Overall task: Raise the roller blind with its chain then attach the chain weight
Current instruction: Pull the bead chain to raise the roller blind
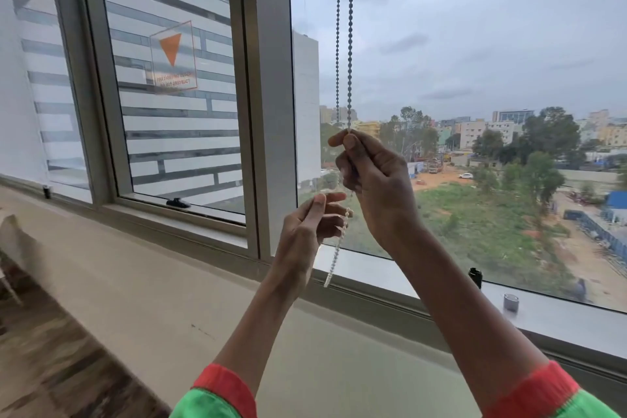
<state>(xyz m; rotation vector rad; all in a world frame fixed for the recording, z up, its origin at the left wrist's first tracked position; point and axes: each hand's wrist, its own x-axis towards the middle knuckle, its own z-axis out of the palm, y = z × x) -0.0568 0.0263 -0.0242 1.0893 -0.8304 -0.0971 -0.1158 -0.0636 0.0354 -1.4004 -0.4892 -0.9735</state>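
1. Chain [349,44] hangs in two vertical strands in front of the window pane [475,44], its long axis straight up and down, running out of view at the top; the blind itself is not visible over this pane.
2. My right hand [369,176] is closed, thumb and forefinger pinched on the strands where they come down. Below it the tail [336,254] leans down and to the left, ending just above the sill [390,282].
3. My left hand [312,224] is open with loose fingers, touching the tail beside its upper beads, not clamped on it.
4. Risk, as I judge it: if the right pinch slackens, the chain could run through and the blind drop.
5. Pulling off vertical might jam the beads at the top.
6. A small grey cylinder [511,302] stands on the sill to my right, well apart from my hands; whether it is the weight I cannot tell.
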